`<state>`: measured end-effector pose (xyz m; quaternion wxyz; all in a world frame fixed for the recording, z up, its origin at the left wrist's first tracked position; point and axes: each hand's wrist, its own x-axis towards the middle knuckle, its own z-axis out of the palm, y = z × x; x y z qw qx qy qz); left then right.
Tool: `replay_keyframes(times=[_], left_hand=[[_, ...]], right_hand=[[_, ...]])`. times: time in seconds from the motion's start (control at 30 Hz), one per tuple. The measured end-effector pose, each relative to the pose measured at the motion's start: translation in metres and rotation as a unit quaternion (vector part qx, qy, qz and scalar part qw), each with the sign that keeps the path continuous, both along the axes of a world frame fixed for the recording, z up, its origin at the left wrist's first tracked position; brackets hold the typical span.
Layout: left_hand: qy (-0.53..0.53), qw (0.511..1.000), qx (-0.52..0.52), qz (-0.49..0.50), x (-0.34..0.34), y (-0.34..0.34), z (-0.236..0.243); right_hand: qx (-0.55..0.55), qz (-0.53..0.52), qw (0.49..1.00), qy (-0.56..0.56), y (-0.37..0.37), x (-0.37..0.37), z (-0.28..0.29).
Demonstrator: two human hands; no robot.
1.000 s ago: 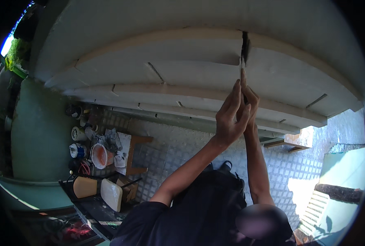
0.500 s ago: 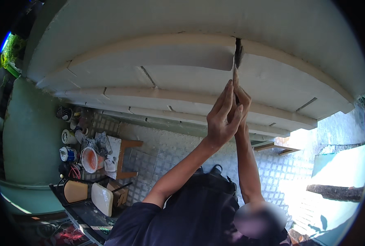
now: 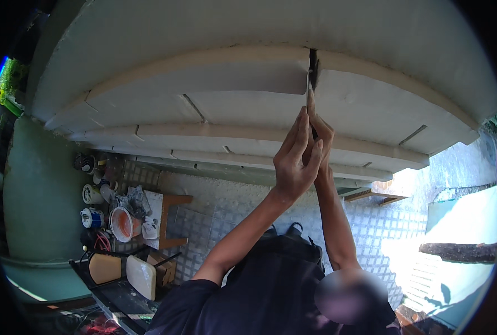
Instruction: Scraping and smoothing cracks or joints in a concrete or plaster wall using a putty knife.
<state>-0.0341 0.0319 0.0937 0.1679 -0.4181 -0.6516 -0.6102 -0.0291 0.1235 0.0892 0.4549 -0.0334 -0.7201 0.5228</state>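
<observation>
The right hand [image 3: 324,140] grips a thin tool [image 3: 307,97] at the dark slot [image 3: 314,60]; the left hand [image 3: 293,169] lies alongside, grip unclear.

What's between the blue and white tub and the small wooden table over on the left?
In the head view, a white bucket, orange inside, shows between the blue and white tub and the small wooden table.

You work in dim shade; sunlight at right bleaches the wall [image 3: 463,215], fisheye curvature bows the ledge [image 3: 220,54], and your view's rim goes black.
</observation>
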Motion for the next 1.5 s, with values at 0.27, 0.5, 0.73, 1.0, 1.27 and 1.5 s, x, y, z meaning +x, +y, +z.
replay_keyframes(times=[0.27, 0.5, 0.73, 1.0, 1.27, 1.5], left_hand=[[0.004, 1.0, 0.0, -0.001, -0.001, -0.002, -0.008], [0.012, 1.0, 0.015, -0.012, -0.003, -0.002, 0.004], [0.0, 1.0, 0.017, -0.024, -0.003, 0.002, 0.021], [0.001, 1.0, -0.018, -0.007, 0.007, -0.004, -0.009], [0.014, 0.999, -0.039, -0.012, 0.008, -0.01, -0.028], [0.015, 0.999, -0.036, -0.014, 0.004, -0.009, -0.027]], right_hand=[[0.001, -0.015, 1.0, -0.003, -0.003, -0.002, -0.009], [0.016, 0.01, 0.999, -0.041, -0.001, 0.004, 0.004], [-0.006, -0.002, 0.999, 0.037, -0.001, -0.002, 0.022], [-0.022, 0.016, 1.0, -0.007, -0.003, 0.005, -0.017], [0.003, 0.003, 1.0, 0.024, -0.003, 0.0, -0.044], [-0.023, 0.006, 1.0, 0.003, -0.005, -0.001, -0.045]])
